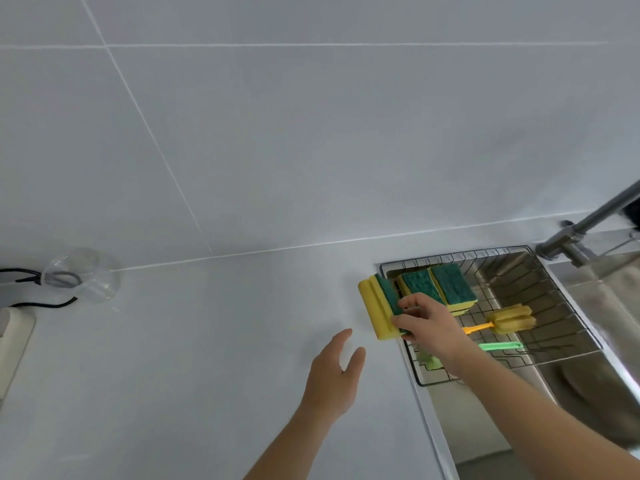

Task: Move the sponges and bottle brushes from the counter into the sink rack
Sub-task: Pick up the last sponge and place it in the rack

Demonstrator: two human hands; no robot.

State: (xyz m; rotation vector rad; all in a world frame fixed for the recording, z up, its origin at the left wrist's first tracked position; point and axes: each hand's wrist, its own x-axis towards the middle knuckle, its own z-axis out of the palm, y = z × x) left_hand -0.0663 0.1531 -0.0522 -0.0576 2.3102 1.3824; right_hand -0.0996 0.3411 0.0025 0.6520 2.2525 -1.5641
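My right hand (427, 320) grips a yellow sponge with a green scouring side (375, 303), held on edge over the left rim of the wire sink rack (519, 271). Two more yellow-and-green sponges (440, 287) stand side by side in the rack's far left corner. A yellow bottle brush with an orange handle (507, 320) lies across the rack. A green bottle brush (500, 347) lies nearer me, partly hidden by my right forearm. My left hand (336, 372) hovers over the white counter (207, 358), fingers apart, holding nothing.
A steel sink (588, 386) sits under the rack, with a grey tap (581, 230) at the back right. At far left stand a clear glass (83, 277), black cables (20, 277) and a white power strip (12, 336). A tiled wall rises behind.
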